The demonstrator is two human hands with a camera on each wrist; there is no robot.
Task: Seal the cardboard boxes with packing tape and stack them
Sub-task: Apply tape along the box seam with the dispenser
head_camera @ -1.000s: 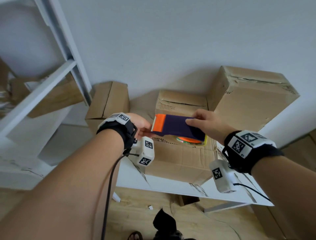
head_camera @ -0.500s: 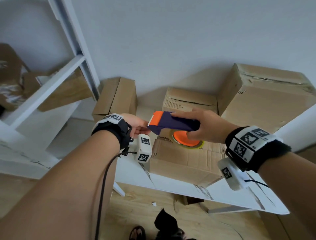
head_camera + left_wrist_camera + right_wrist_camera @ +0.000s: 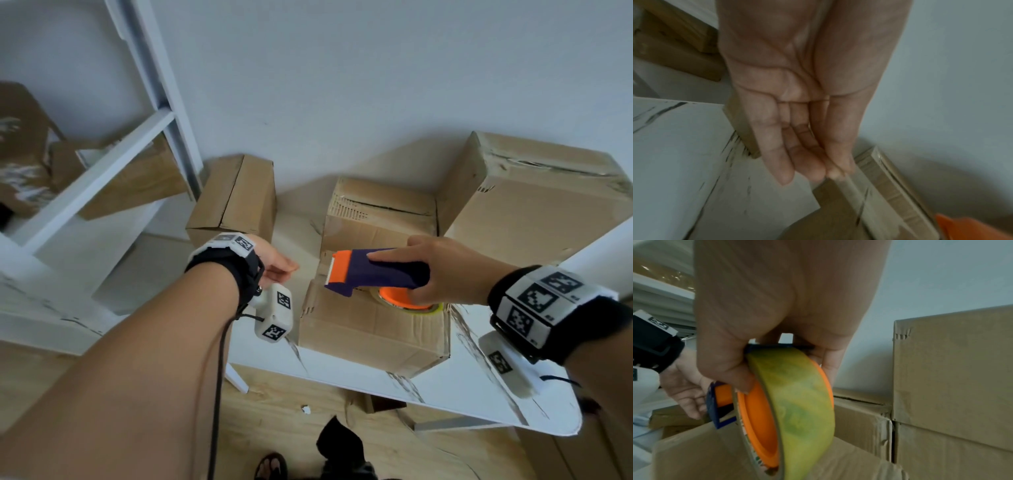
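Observation:
My right hand (image 3: 442,274) grips a purple and orange tape dispenser (image 3: 376,270) just above the top of a cardboard box (image 3: 370,329) on the white table (image 3: 445,387). Its yellowish tape roll (image 3: 797,402) on an orange hub hangs under the handle, close to the box flap (image 3: 715,451). My left hand (image 3: 279,265) hovers a short way left of the dispenser's orange end. In the left wrist view its thumb and fingertips (image 3: 830,173) are pressed together, seemingly on the end of a glossy clear tape strip (image 3: 857,194) that runs toward the dispenser.
A second box (image 3: 380,205) stands right behind the front one, a large box (image 3: 534,205) at the back right, and a narrow box (image 3: 236,202) at the back left. White shelving (image 3: 102,171) with more cardboard is on the left. The table edge is near me.
My left hand has drawn away leftward from the dispenser's orange end. My right hand has lowered the dispenser closer to the box top.

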